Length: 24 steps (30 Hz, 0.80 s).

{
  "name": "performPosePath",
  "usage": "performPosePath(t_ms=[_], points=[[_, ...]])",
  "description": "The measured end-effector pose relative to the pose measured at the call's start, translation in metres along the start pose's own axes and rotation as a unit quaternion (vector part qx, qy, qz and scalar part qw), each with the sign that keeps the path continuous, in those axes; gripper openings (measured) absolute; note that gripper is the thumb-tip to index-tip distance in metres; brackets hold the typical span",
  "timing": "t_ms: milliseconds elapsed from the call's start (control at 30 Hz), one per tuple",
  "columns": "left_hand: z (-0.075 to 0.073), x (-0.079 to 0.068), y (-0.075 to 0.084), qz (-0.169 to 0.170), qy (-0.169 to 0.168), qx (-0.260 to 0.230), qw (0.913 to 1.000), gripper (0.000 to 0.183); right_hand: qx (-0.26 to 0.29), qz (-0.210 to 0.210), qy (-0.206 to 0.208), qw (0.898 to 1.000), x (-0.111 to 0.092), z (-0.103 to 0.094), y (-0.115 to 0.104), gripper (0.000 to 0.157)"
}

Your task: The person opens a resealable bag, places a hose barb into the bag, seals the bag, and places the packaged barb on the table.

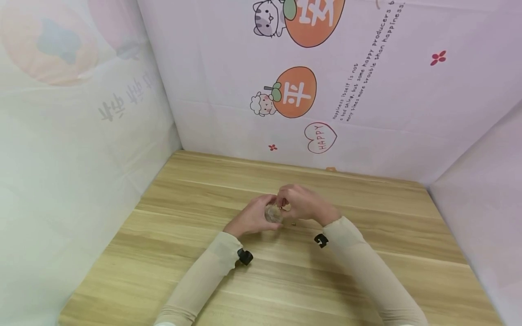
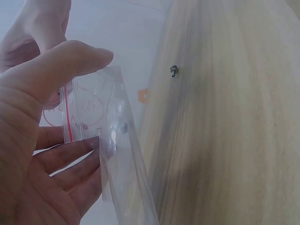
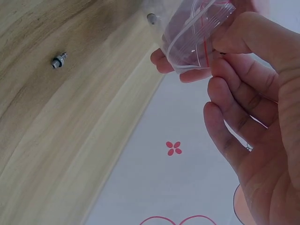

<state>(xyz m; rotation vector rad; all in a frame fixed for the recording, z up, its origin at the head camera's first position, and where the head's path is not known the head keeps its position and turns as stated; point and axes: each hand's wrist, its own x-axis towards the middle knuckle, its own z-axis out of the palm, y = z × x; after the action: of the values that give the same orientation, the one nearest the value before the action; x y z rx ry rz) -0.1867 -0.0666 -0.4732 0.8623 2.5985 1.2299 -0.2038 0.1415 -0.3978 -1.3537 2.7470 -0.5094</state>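
My left hand holds a clear zip bag with a red seal line, thumb on one side and fingers on the other. Inside the bag lies a small grey metal piece. At the bag's sealing edge, my right hand pinches with thumb and forefinger. Between those fingertips a small dark piece barely shows; its shape is mostly hidden. A small metal threaded fitting with a dark ring lies on the table, apart from both hands, just below the right hand in the head view.
The wood-grain table meets a white printed cloth wall at the back. More cloth hangs at the left side and the right side. Black wrist cameras sit on both beige sleeves.
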Motion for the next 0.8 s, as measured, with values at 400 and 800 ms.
performPosePath(t_ms=[400, 800], points=[[0.000, 0.000, 0.002, 0.001, -0.001, 0.008, 1.0000, 0.078, 0.003, 0.017, 0.006, 1.000, -0.003, -0.002, 0.005, 0.016], [0.001, 0.001, 0.001, -0.011, 0.000, 0.015, 0.9998, 0.083, 0.001, 0.022, 0.011, 1.000, -0.018, -0.008, 0.014, 0.016]])
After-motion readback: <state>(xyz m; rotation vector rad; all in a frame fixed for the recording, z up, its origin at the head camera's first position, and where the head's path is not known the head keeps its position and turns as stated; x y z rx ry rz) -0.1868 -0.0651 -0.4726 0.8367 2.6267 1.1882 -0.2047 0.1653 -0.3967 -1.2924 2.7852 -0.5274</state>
